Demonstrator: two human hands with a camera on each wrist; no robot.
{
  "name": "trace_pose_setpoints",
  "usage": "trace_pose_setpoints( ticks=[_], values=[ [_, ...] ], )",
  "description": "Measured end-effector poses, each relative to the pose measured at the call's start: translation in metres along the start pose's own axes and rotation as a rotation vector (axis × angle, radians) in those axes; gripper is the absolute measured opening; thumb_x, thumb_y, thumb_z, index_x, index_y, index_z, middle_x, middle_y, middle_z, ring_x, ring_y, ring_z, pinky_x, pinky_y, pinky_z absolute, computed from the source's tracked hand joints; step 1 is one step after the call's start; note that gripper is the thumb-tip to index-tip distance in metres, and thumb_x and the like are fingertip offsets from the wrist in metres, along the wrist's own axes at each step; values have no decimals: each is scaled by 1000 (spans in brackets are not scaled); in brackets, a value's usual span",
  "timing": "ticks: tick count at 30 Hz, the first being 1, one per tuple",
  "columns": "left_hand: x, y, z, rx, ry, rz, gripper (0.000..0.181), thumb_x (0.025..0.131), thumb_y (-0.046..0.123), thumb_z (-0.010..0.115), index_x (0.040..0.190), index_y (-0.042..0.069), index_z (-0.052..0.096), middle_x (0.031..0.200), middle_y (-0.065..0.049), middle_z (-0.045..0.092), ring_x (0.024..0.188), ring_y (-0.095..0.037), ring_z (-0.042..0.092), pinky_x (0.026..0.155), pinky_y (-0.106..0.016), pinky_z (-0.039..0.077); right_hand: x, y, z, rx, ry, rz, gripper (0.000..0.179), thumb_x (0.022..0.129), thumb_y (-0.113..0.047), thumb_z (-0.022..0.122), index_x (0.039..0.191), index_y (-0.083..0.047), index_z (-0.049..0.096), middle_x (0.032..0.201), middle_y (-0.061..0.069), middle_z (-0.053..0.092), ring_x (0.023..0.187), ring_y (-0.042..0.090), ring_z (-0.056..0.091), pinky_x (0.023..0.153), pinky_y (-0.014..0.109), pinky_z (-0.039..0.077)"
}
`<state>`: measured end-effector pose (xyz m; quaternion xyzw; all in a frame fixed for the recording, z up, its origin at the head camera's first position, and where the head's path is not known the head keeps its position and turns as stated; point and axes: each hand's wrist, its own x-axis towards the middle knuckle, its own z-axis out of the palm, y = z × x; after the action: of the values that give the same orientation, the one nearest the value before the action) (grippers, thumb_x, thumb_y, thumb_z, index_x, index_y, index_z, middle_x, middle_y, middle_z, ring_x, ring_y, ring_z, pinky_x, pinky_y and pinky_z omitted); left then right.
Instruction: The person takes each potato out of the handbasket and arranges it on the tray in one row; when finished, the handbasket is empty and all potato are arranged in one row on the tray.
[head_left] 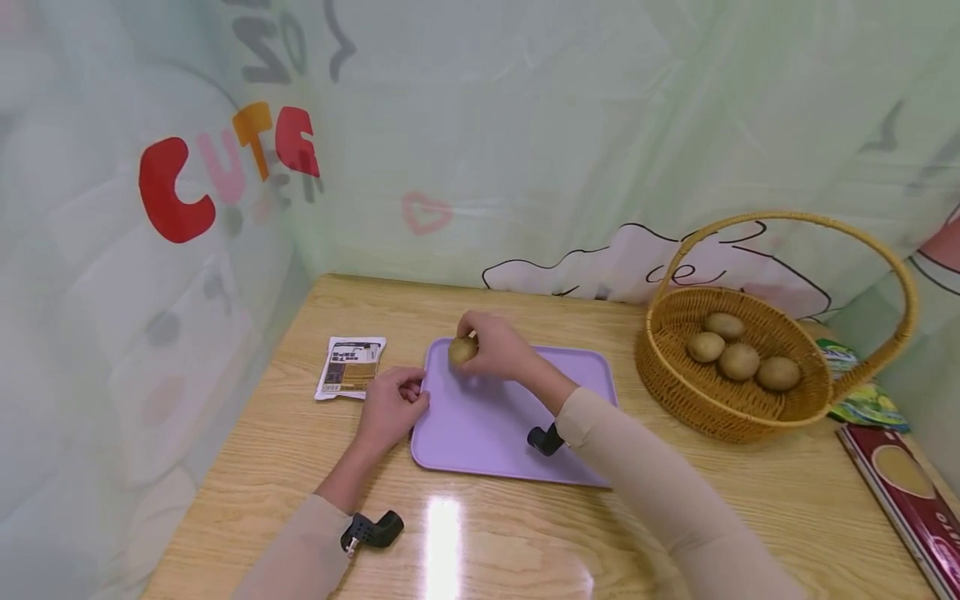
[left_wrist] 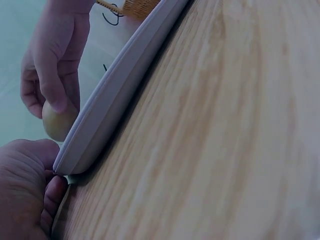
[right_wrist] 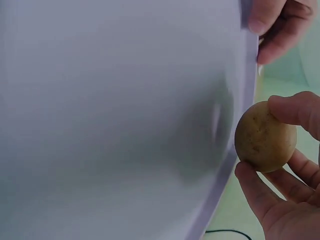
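My right hand (head_left: 498, 346) holds a small round potato (head_left: 462, 352) between thumb and fingers, over the far left corner of the purple tray (head_left: 480, 442). In the right wrist view the potato (right_wrist: 265, 137) is yellowish brown with a few dark specks, and the thumb lies across its upper side. My left hand (head_left: 392, 407) pinches the tray's left edge, thumb at the rim and curled fingers beneath, as the left wrist view shows at the tray's corner (left_wrist: 82, 155). Apart from the hand's potato, the tray's visible surface is bare.
A wicker basket (head_left: 678, 392) with a tall handle stands right of the tray, several potatoes (head_left: 738, 361) inside. A white and brown packet (head_left: 351, 367) lies left of the tray. Behind the basket is a green packet (head_left: 870, 407); a dark red box (head_left: 900, 492) lies at the right edge.
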<state>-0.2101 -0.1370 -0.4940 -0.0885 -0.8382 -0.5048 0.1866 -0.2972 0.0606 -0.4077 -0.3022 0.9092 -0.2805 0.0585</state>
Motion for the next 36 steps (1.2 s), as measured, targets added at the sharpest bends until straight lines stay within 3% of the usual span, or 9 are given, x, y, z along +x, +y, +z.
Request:
trace_pose_setpoints(
  ticks=[8,14,36],
  values=[
    [-1,2,0,-10,2,26,27,71,-7,73,98,-7,71,80,-11,65,66,-15,61,58,-23,55,9,-10,13,12,-21,5,48,67,-15,88,104,-10,57,106,2,62,95,17,60,81,29,52],
    [-1,5,-1,-7,-3,12,27,71,-8,72,98,-7,71,78,-10,65,66,-14,60,58,-22,55,12,-14,18,41,-35,29,51,69,-15,88,108,-9,57,115,4,62,101,19,60,84,30,52],
    [-1,6,-2,4,-4,11,27,72,-7,71,99,-7,71,80,-11,65,67,-16,60,58,-22,54,5,0,10,54,-50,63,46,70,-13,87,108,-12,61,117,4,63,106,19,59,91,32,50]
  ],
)
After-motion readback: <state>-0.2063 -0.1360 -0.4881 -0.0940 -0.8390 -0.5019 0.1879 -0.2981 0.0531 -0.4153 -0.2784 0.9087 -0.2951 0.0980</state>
